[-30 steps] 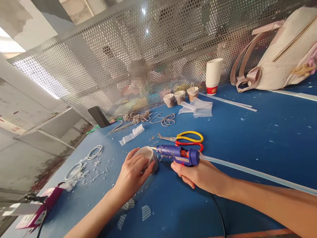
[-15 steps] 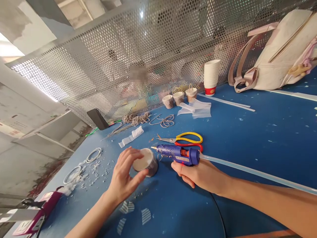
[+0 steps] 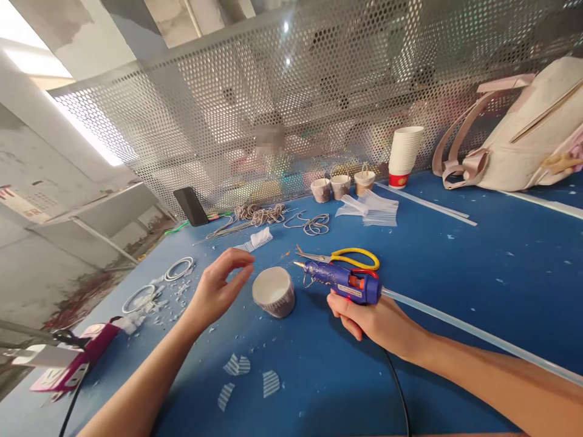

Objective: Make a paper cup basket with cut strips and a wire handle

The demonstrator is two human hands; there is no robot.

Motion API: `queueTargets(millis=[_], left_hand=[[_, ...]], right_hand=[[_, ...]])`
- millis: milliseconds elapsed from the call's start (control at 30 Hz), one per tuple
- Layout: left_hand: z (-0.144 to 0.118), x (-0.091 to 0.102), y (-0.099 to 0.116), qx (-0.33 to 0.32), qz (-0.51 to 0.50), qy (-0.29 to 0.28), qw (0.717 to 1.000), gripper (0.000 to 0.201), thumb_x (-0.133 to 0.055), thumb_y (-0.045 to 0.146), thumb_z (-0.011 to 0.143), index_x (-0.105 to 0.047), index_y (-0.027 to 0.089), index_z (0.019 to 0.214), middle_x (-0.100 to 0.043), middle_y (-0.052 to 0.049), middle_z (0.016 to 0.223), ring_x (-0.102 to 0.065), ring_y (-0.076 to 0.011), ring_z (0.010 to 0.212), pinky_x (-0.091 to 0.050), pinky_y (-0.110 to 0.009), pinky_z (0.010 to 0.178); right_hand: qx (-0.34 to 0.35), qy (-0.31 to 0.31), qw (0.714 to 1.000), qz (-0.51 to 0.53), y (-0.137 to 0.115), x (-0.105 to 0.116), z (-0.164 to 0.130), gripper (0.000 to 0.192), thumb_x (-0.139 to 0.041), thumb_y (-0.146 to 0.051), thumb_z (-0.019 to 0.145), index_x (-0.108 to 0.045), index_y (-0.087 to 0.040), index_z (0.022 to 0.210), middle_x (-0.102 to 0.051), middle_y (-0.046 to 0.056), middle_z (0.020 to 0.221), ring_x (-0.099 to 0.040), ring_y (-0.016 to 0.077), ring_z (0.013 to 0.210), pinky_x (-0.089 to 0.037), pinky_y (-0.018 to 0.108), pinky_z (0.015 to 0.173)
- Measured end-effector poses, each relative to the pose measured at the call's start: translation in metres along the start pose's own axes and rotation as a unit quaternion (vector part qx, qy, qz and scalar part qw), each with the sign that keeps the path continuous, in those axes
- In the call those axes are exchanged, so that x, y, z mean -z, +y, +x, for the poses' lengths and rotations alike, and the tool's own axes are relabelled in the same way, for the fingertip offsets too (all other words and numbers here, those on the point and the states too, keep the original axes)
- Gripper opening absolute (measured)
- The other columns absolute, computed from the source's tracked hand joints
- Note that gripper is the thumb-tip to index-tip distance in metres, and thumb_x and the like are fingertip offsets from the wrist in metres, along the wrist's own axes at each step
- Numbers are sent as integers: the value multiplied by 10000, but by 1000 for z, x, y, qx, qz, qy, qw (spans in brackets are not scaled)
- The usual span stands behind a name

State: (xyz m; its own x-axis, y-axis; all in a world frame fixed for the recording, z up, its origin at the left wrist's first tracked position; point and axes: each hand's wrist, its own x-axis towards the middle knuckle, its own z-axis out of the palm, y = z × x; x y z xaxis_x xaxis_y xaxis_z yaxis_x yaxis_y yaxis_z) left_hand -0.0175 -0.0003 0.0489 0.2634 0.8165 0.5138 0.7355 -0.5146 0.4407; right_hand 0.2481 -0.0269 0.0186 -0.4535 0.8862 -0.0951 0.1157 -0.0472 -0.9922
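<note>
Blue speckled tabletop (image 3: 455, 267): right hand (image 3: 378, 318) clamps plastic glue gun (image 3: 339, 280); left hand (image 3: 216, 290) spread beside round cup (image 3: 273, 292).

We are in a small craft workshop. Our blue worktop (image 3: 478, 255) is flecked with glue drips and paper scraps, and a perforated metal screen (image 3: 319, 109) divides it from the station beyond. Around us lie a glue gun (image 3: 339, 280), scissors (image 3: 346, 258), coils of cord (image 3: 259, 213), a stack of paper cups (image 3: 404, 149) and three finished little cup baskets (image 3: 341, 184).
</note>
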Motion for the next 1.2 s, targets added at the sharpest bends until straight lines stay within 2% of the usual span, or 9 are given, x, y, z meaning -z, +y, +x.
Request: queueTargets(millis=[133, 233, 367, 467, 600, 667, 867, 1000, 1200], left_hand=[[-10, -7, 28, -105, 17, -120, 987, 116, -529, 217, 850, -637, 206, 891, -696, -69, 895, -629, -206, 877, -503, -387, 829], [-16, -17, 33, -113, 33, -139, 983, 152, -482, 199, 855, -634, 218, 850, -713, -21, 822, -643, -172, 796, -407, -477, 992], [-10, -17, 20, 33, -44, -68, 996, 191, -497, 275, 835, -674, 231, 778, -721, 7, 747, -657, -189, 739, -493, -423, 883], [-4, -11, 13, 155, -196, 2, 968, 205, -542, 329, 805, -711, 214, 800, -736, -27, 799, -661, -220, 787, -531, -361, 741], [2, -7, 8, 209, -351, 44, 912, 192, -582, 317, 764, -720, 196, 821, -734, -67, 900, -646, -217, 871, -517, -374, 793], [3, -8, 4, 212, -373, 57, 902, 192, -572, 311, 761, -709, 186, 808, -726, -86, 954, -643, -222, 899, -522, -380, 786], [7, -8, -19, 192, -327, 115, 918, 210, -489, 286, 782, -661, 166, 783, -703, -118, 1024, -634, -252, 960, -523, -405, 779], [7, -9, -35, 150, -263, 139, 943, 202, -502, 304, 786, -664, 183, 781, -664, -104, 1106, -578, -262, 1074, -454, -426, 915], [4, -20, -52, 83, -186, 84, 975, 188, -594, 372, 746, -699, 217, 751, -630, -93, 1205, -541, -277, 1146, -389, -436, 1001]], right_hand=[[9, 16, 999, -28, 0, -3, -3, 314, -498, -455, 825, -474, -199, 645, -359, -77, 435, -362, 94, 439, -321, 231, 468], [22, 30, 998, -43, 1, -5, -7, 299, -519, -462, 819, -468, -202, 680, -382, -76, 458, -385, 97, 446, -340, 234, 476], [44, 29, 997, -61, 2, -5, -10, 315, -476, -473, 856, -457, -206, 689, -370, -78, 470, -370, 93, 449, -345, 232, 485], [48, 40, 996, -68, 3, -4, -9, 331, -475, -487, 860, -449, -208, 684, -370, -75, 482, -377, 98, 466, -351, 235, 497], [50, 75, 992, -86, 7, -2, -3, 369, -491, -530, 850, -457, -205, 680, -379, -67, 483, -403, 112, 485, -375, 255, 537], [52, 99, 989, -98, 10, -1, 0, 385, -489, -558, 843, -496, -194, 721, -392, -65, 480, -414, 120, 490, -380, 266, 555], [56, 93, 985, -131, 22, 2, 9, 455, -442, -603, 850, -558, -170, 776, -395, -65, 458, -416, 127, 475, -370, 287, 584], [44, 93, 983, -149, 33, 4, 14, 471, -455, -628, 825, -581, -178, 767, -426, -53, 468, -451, 140, 490, -363, 289, 579], [51, 96, 985, -131, 37, 6, 17, 463, -465, -616, 817, -592, -186, 702, -436, -52, 437, -443, 127, 460, -364, 277, 572]])
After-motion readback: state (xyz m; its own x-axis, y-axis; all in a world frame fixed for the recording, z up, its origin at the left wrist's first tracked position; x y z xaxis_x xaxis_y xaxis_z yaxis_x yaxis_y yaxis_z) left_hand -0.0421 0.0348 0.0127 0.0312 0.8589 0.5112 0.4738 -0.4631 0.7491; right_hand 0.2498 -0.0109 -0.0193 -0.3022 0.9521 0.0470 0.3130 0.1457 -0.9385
